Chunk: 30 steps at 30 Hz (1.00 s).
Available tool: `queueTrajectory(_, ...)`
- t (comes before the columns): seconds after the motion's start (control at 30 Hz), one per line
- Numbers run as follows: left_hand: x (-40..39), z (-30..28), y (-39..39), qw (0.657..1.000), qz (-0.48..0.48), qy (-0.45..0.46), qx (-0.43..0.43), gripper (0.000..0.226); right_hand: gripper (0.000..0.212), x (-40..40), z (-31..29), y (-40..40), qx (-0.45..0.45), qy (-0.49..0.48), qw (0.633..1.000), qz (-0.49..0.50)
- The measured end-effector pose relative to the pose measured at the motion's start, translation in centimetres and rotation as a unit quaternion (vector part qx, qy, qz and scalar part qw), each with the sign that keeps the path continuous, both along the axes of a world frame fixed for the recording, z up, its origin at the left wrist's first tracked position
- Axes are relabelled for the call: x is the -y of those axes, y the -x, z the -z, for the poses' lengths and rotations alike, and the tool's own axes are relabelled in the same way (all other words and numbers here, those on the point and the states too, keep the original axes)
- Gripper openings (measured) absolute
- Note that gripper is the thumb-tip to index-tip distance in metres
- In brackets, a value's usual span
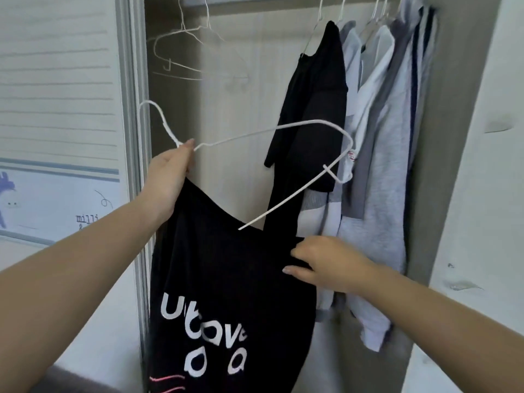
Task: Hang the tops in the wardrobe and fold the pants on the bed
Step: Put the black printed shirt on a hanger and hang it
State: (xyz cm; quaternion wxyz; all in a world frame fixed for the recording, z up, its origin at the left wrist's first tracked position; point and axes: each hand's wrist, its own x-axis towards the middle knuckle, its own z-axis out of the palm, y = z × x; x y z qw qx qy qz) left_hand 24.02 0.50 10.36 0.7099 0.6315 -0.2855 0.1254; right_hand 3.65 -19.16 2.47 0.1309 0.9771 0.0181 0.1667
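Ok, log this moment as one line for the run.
step: hangering top | left hand: holds white hanger and black top | right hand: grips top | rail: not yet

- Black top point(226, 293) with white lettering hangs limp in front of the open wardrobe point(175, 95), bunched where I hold it.
- White wire hanger point(272, 131), tilted, hook leftward, one end tucked into the top.
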Motion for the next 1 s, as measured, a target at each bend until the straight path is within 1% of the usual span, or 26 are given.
queueTrajectory(0.07, -0.7, 0.9, -0.3, 1.000, -0.005, -0.023, -0.002, 0.041, 0.040, 1.0, -1.5, 2.3, 0.022, -0.003, 1.000, -0.011)
queueTrajectory(0.17, -1.4, 2.9, -0.7, 0.993, -0.031, -0.096, 0.062, 0.035, 0.039, 2.1, -3.6, 5.5, 0.068, 0.006, 0.997, -0.048)
queueTrajectory(0.23, -2.2, 4.1, -0.9, 0.982, -0.037, -0.150, 0.111, 0.028, 0.040, 2.3, -4.5, 6.9, 0.075, 0.018, 0.995, -0.058)
queueTrajectory(0.3, -2.5, 5.1, -0.7, 0.963, -0.032, -0.214, 0.158, 0.020, 0.037, 2.4, -4.8, 7.7, 0.069, 0.028, 0.996, -0.059)
queueTrajectory(0.37, -2.2, 6.0, 0.1, 0.946, -0.043, -0.259, 0.189, 0.019, 0.035, 2.4, -4.8, 8.1, 0.057, 0.042, 0.996, -0.051)
queueTrajectory(0.43, -1.3, 6.3, 1.3, 0.944, -0.038, -0.262, 0.196, 0.023, 0.031, 2.0, -4.7, 7.9, 0.052, 0.056, 0.996, -0.050)
queueTrajectory(0.5, 0.0, 6.1, 2.8, 0.946, 0.007, -0.257, 0.200, 0.031, 0.021, 1.3, -4.6, 7.1, 0.067, 0.077, 0.993, -0.061)
queueTrajectory(0.53, 0.8, 6.0, 3.6, 0.945, 0.043, -0.252, 0.205, 0.031, 0.017, 0.8, -4.5, 6.5, 0.077, 0.091, 0.990, -0.070)
queueTrajectory(0.6, 2.5, 5.7, 4.9, 0.941, 0.109, -0.244, 0.206, 0.023, 0.016, -0.2, -4.3, 5.1, 0.077, 0.110, 0.988, -0.079)
queueTrajectory(0.67, 3.6, 5.9, 5.4, 0.939, 0.139, -0.240, 0.202, 0.017, 0.019, -0.7, -4.2, 4.1, 0.064, 0.093, 0.991, -0.072)
queueTrajectory(0.73, 4.0, 6.2, 5.1, 0.938, 0.140, -0.235, 0.215, 0.021, 0.025, -0.7, -3.8, 3.6, 0.057, 0.048, 0.996, -0.049)
queueTrajectory(0.8, 3.7, 6.3, 4.6, 0.933, 0.133, -0.248, 0.223, 0.021, 0.033, -0.5, -3.3, 3.5, 0.070, 0.019, 0.997, -0.040)
queueTrajectory(0.9, 2.5, 6.4, 3.9, 0.914, 0.129, -0.281, 0.263, 0.030, 0.047, 0.5, -3.0, 3.7, 0.097, 0.000, 0.995, -0.033)
queueTrajectory(0.97, 1.1, 6.8, 2.7, 0.902, 0.109, -0.306, 0.283, 0.033, 0.043, 1.5, -3.0, 4.2, 0.101, 0.006, 0.995, -0.022)
queueTrajectory(1.0, 0.4, 7.0, 1.8, 0.904, 0.094, -0.309, 0.280, 0.032, 0.039, 1.9, -3.0, 4.5, 0.106, -0.004, 0.994, -0.016)
